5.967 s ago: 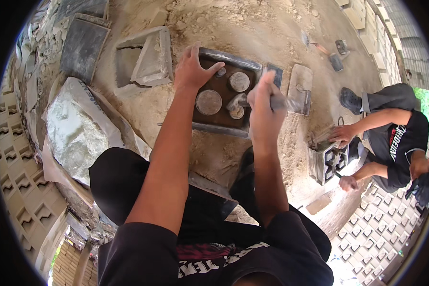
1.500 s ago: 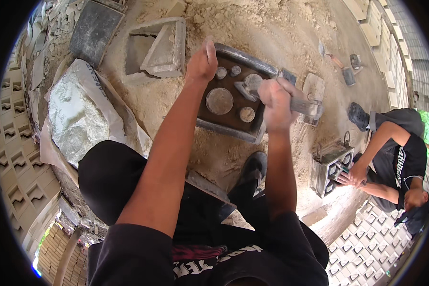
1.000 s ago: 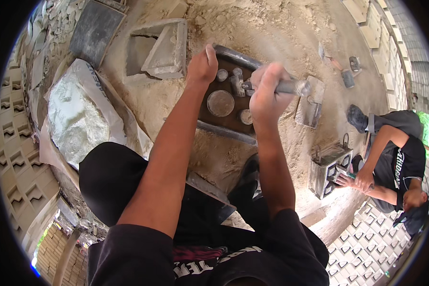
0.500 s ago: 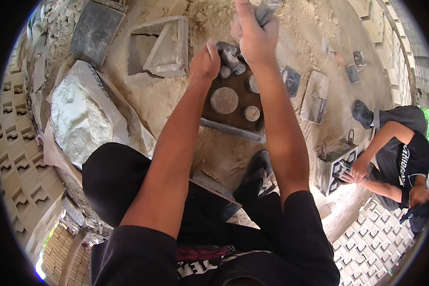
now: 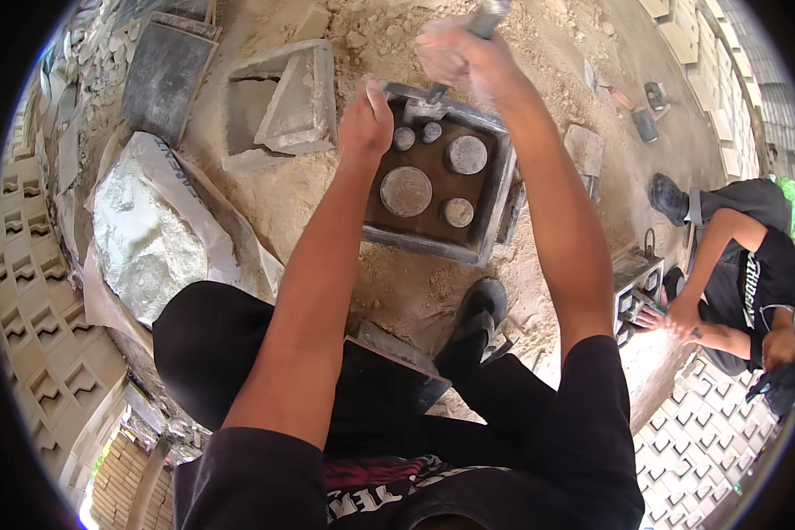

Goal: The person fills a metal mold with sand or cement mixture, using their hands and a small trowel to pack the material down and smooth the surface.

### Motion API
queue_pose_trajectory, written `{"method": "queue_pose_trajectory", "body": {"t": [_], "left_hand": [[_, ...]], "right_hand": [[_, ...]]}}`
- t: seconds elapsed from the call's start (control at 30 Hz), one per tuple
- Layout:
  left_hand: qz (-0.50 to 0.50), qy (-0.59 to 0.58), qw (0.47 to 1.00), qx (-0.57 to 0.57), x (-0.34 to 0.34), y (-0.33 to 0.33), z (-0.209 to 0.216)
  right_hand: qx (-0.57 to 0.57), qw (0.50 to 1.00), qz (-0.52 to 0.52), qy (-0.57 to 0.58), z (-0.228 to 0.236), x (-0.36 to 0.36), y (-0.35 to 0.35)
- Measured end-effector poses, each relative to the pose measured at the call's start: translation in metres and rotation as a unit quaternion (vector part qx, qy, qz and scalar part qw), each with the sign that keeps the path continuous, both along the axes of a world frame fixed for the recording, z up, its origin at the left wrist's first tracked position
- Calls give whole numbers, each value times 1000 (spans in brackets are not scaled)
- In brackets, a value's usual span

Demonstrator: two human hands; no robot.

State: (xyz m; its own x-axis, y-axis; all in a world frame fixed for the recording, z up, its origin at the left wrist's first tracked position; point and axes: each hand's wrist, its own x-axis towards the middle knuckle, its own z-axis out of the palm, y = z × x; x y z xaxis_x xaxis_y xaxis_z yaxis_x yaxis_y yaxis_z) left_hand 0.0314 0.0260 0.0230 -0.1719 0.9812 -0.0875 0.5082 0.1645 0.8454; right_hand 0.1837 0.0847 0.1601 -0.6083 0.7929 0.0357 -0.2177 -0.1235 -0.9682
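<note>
On the sandy ground in front of me stands a square dark metal mould [image 5: 433,250], its brown floor carrying several round grey discs and pegs, such as the large disc [image 5: 406,192]. My left hand [image 5: 366,124] grips its upper left rim, thumb raised. Blurred by motion, my right hand [image 5: 464,57] is wrapped round a long-handled tool [image 5: 488,18] above the mould's far side. The tool's wide blocky metal head [image 5: 425,110] reaches into the mould near two small pegs; whether it touches the floor I cannot tell.
Left of the mould lies an open sack of white powder [image 5: 146,221], with a broken rectangular frame [image 5: 325,102] and a dark slab [image 5: 163,79] beyond. A trowel [image 5: 623,97] lies at right. A crouching co-worker [image 5: 733,283] handles another mould [image 5: 636,287]. Patterned blocks [image 5: 49,327] stand stacked at left.
The tool's head has come down into the mould's far side, and my right hand has shifted lower and slightly right. My left hand stays at the rim. The view has shifted slightly.
</note>
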Motion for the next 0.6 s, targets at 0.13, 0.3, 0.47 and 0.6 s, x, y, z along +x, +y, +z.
{"method": "queue_pose_trajectory", "body": {"t": [0.13,0.3,0.47,0.6], "left_hand": [[20,5,999,41,4,0,-3],[12,12,999,30,-1,-2,2],[0,26,999,33,4,3,-2],[8,28,1000,1,3,0,1]], "right_hand": [[43,995,-38,-80,-10,8,-28],[0,971,-163,-176,19,10,-43],[84,957,-214,-175,-10,19,-51],[26,921,-384,-56,5,3,-65]]}}
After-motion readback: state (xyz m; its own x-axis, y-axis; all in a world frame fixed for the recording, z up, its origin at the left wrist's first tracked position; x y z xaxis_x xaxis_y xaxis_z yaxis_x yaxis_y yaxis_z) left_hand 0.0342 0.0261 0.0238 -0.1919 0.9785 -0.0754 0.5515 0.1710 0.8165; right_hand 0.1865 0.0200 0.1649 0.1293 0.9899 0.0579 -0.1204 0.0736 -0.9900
